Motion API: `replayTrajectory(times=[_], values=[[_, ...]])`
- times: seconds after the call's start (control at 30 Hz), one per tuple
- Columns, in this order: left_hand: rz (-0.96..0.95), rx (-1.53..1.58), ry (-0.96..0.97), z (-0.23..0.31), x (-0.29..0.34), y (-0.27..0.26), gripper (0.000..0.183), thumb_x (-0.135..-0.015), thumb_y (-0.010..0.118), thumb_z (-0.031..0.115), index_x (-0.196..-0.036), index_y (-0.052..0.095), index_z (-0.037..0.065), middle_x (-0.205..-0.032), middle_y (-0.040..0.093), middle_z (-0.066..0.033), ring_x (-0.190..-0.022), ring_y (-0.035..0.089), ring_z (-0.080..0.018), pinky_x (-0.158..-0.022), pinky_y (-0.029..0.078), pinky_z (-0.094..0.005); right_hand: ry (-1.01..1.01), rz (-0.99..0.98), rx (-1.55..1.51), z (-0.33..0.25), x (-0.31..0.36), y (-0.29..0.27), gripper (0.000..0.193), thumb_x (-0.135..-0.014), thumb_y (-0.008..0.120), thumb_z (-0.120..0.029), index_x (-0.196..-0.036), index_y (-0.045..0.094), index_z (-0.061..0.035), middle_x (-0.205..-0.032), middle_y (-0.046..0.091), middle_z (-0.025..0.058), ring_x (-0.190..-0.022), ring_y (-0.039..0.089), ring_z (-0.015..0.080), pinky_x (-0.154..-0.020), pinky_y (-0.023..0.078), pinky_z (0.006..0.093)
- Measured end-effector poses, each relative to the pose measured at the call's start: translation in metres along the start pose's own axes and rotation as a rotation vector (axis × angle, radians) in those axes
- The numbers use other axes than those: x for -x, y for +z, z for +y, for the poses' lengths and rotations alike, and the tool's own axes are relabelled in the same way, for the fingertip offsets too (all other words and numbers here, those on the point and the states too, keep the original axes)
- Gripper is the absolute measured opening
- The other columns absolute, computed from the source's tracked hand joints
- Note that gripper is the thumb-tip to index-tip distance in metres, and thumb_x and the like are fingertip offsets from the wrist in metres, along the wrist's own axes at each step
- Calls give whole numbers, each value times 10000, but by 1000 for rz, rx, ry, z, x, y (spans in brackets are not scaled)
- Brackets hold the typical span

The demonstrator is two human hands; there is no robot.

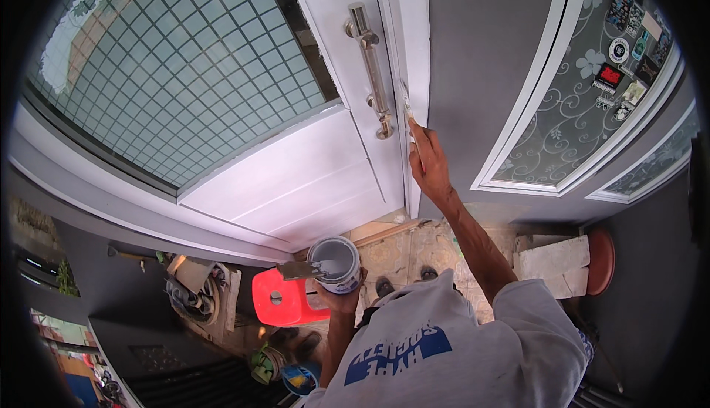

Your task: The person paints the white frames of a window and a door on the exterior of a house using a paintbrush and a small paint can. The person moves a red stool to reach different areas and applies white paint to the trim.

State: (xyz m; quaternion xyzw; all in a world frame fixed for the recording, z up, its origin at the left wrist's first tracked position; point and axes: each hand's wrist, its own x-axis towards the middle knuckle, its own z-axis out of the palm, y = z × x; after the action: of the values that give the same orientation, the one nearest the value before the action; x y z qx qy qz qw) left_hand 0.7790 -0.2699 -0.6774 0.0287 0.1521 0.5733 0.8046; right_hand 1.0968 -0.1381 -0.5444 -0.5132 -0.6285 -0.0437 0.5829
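Note:
My right hand is closed around a paintbrush, whose bristles touch the white door frame beside the door's edge. Low in front of me, my left hand grips a paint bucket from underneath and the side. Greyish paint shows inside it. A flat, paint-smeared blade or stick lies over the bucket's rim and juts out to the left. The white door carries a long metal pull handle, just left of the brush.
Under the bucket stands a red plastic stool. A grey wall and a white-framed window with stickers lie right. Pale slabs and a round red seat are lower right. Tools and clutter fill the lower left.

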Motion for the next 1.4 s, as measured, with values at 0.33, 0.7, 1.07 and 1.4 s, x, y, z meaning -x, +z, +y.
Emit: replayTrajectory(times=[0.33,0.7,1.07,1.4], values=[[27,-40,51,3,2,-15,796,-837,658,694,-1447,526,201,-1425,577,-100,-1302,523,-436,-969,493,-585,106,-94,20,-9,13,-6,508,-932,570,28,-1438,524,15,-1049,608,196,-866,634,344,-746,540,436],[7,-7,-4,4,-3,-9,824,-812,661,707,-1435,528,185,-1388,596,-113,-1267,547,-394,-982,473,-601,139,-184,166,-5,8,-6,506,-937,593,-6,-1438,525,12,-1045,608,181,-818,639,311,-715,546,410],[-40,-11,13,11,-4,-15,826,-832,692,663,-1463,502,165,-1413,571,-134,-1311,516,-419,-978,491,-593,37,-73,215,-9,-24,-1,532,-918,585,31,-1447,533,-7,-1006,616,154,-785,622,280,-693,541,390],[-48,9,-11,14,-3,-9,847,-790,743,654,-1451,510,178,-1402,571,-125,-1308,508,-397,-989,480,-567,-85,84,237,-24,-55,-6,506,-914,582,62,-1413,585,-26,-930,601,128,-690,579,236,-627,510,342]])
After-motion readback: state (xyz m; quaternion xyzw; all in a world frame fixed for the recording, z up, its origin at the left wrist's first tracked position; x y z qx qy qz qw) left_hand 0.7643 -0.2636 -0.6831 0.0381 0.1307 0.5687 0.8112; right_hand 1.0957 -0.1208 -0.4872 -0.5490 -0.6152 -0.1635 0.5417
